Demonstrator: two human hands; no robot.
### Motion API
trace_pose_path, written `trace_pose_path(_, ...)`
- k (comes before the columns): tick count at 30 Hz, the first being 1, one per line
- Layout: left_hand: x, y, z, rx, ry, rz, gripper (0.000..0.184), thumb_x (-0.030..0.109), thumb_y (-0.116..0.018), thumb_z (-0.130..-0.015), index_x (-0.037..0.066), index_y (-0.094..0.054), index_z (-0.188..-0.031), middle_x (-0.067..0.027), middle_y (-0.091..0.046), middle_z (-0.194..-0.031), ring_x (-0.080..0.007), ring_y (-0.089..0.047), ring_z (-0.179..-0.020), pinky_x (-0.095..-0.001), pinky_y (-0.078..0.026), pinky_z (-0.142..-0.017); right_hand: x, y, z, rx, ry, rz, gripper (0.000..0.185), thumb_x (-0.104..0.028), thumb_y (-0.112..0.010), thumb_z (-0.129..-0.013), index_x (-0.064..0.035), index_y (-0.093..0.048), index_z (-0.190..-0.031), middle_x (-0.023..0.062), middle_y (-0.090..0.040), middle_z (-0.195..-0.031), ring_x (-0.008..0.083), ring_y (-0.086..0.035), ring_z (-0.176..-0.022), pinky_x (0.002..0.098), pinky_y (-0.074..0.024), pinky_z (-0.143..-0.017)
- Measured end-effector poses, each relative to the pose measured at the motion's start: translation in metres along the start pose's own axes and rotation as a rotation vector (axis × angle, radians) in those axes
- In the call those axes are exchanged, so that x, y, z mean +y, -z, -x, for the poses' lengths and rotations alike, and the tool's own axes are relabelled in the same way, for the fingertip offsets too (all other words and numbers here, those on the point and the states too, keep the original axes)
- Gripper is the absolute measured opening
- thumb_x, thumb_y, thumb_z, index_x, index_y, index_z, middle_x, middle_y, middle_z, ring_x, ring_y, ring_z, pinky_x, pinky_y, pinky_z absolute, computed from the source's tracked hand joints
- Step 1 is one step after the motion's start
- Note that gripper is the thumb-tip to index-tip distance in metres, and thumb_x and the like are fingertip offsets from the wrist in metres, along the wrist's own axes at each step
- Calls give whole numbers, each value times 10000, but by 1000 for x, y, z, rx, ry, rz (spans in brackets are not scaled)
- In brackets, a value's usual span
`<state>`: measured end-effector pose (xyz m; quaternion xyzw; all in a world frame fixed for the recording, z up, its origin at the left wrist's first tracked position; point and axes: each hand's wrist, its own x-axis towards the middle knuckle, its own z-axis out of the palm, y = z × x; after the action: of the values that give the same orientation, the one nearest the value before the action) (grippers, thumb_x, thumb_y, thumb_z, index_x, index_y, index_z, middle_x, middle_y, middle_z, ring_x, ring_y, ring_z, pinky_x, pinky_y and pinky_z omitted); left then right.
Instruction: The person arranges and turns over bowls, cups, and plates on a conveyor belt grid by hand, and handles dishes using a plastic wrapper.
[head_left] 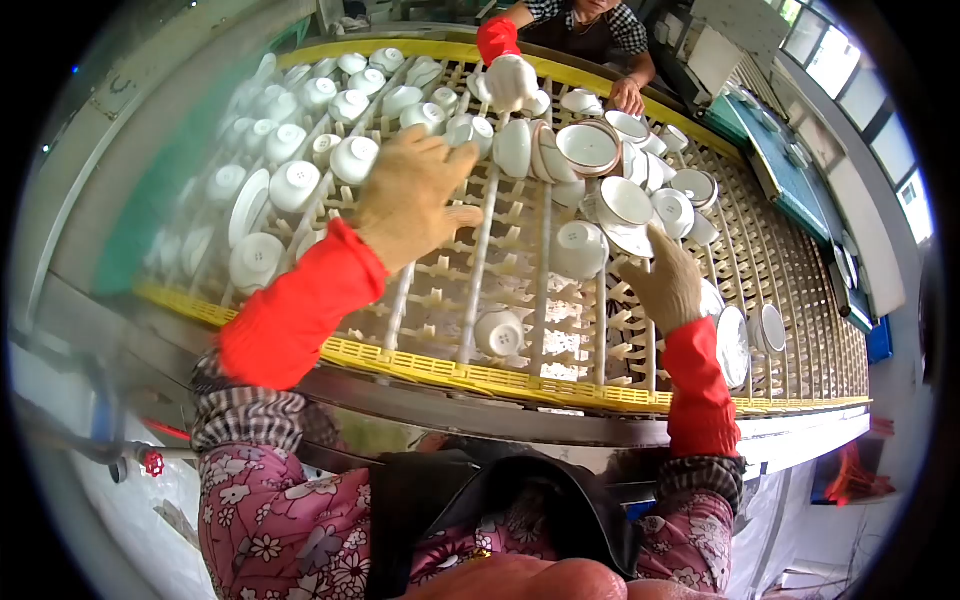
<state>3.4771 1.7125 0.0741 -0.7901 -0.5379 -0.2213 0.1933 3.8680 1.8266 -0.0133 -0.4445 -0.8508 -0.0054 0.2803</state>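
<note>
My left hand [415,190], in a tan glove with a red cuff, is over the rack conveyor [430,300], fingers spread and nothing in them, close to upturned white bowls [354,160]. My right hand [665,280], gloved the same way, is at the right, its fingertips by a white bowl [626,202] and a white dish [628,238]; whether it grips either is unclear. Left of its fingers lies a white bowl [580,250]. A single small bowl [500,332] rests near the front edge.
Across the conveyor a co-worker's white-gloved hand [511,82] and bare hand [627,97] are over the dishes. Plates [733,347] stand at the near right. Yellow edging [490,378] borders the conveyor. A green belt [775,150] runs at the right.
</note>
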Motion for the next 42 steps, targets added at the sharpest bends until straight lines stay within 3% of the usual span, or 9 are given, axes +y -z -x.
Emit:
trace_pose_path(9,37,-119,-142,-183,313,-174,834,762,-850,-822,69,-769,-1279,-130,-781,-1295,-290,-695,-1293,-442,-465,-1154,71,29,46,-272,-321,170,567,-456,-914,-845,11,-774,-1134,240,-784,-1043,407,-775,-1013,544,-604,-896)
trace_pose_path(14,52,-145,-179,-698,66,-509,559,606,-873,-892,126,-844,-1176,-110,-764,-1348,-210,-691,-1286,-450,-416,-1172,88,13,50,-160,-201,241,562,-430,-892,-828,15,-767,-1149,249,-759,-1068,435,-755,-1035,545,-593,-940)
trace_pose_path(18,38,-217,-154,-440,7,-383,363,458,-818,-934,127,-869,-1075,-120,-818,-1156,-282,-732,-1214,-448,-505,-1087,86,15,50,-215,-228,205,641,-516,-853,-868,-34,-759,-1279,265,-741,-1243,445,-721,-1189,632,-474,-1121)
trace_pose_path(23,83,-129,-86,-505,106,54,317,397,-689,-1022,133,-863,-1044,-105,-843,-1064,-365,-761,-1147,-414,-553,-1039,96,7,57,-215,-229,168,659,-554,-817,-900,-59,-757,-1331,278,-725,-1342,461,-680,-1294,690,-405,-1215)
trace_pose_path(24,72,-117,-61,-423,135,142,354,449,-712,-1007,129,-847,-1077,-114,-834,-1082,-376,-764,-1123,-443,-568,-1003,93,8,59,-78,-98,202,538,-451,-826,-879,-19,-757,-1191,253,-739,-1115,455,-731,-1076,567,-577,-946)
trace_pose_path(27,57,-26,-12,-546,241,400,394,463,-779,-972,159,-803,-1222,-143,-798,-1122,-394,-771,-1066,-483,-599,-940,94,9,57,-114,-61,210,527,-451,-825,-882,-17,-756,-1173,241,-743,-1096,452,-737,-1040,574,-578,-935)
trace_pose_path(29,9,-16,40,-241,-320,191,284,278,-756,-981,86,-794,-1186,-141,-766,-1098,-393,-738,-1059,-481,-584,-965,85,15,52,-158,-126,122,491,-398,-825,-896,-14,-764,-1195,251,-765,-1138,445,-754,-1047,550,-590,-951)
trace_pose_path(36,-29,32,94,-277,999,188,366,292,-836,-930,63,-782,-1210,-149,-784,-1076,-387,-742,-1055,-476,-569,-981,40,39,15,157,67,-22,665,-257,-904,-835,-24,-697,-1423,240,-683,-1471,473,-622,-1387,529,-510,-1165)
trace_pose_path(42,25,-5,79,-127,328,-85,531,392,-904,-835,45,-742,-1204,-171,-731,-1046,-382,-658,-1058,-510,-517,-930,1,5,-43,-61,293,184,666,-380,-882,-876,-53,-698,-1427,219,-696,-1434,401,-622,-1396,541,-449,-1217)
